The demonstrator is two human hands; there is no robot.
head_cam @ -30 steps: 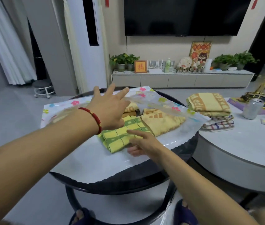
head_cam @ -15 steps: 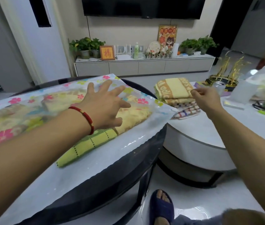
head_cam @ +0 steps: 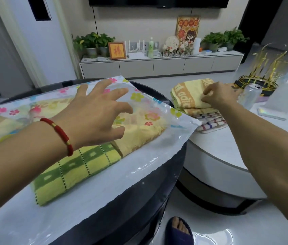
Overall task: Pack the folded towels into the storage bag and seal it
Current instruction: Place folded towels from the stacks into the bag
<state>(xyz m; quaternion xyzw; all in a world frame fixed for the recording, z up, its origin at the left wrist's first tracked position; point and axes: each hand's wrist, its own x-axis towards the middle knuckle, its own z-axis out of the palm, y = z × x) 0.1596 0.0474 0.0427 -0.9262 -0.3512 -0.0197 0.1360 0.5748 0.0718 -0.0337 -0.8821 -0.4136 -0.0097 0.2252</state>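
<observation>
A clear storage bag (head_cam: 150, 110) printed with flowers lies across the round dark table (head_cam: 166, 174). Inside it are a yellow towel (head_cam: 139, 137) and a green-and-yellow checked towel (head_cam: 72, 168) that sticks out of the bag's mouth toward me. My left hand (head_cam: 95, 117), fingers spread, hovers over or lightly rests on the bag's top sheet. On the white table (head_cam: 219, 144) to the right stands a stack of folded towels, a yellow one with brown lettering (head_cam: 187, 94) on top and striped ones (head_cam: 210, 121) beneath. My right hand (head_cam: 219, 94) curls its fingers onto the top yellow towel.
A drink can (head_cam: 250, 98), a golden ornament (head_cam: 259, 75) and a clear bottle (head_cam: 286, 91) stand behind the towel stack on the white table. A TV cabinet (head_cam: 157, 64) with plants lines the far wall. My slippered foot (head_cam: 178, 230) shows between the tables.
My right hand left the checked towel, swung right and has come down on the top yellow towel of the stack. The view turned right with it. My left hand stayed over the bag.
</observation>
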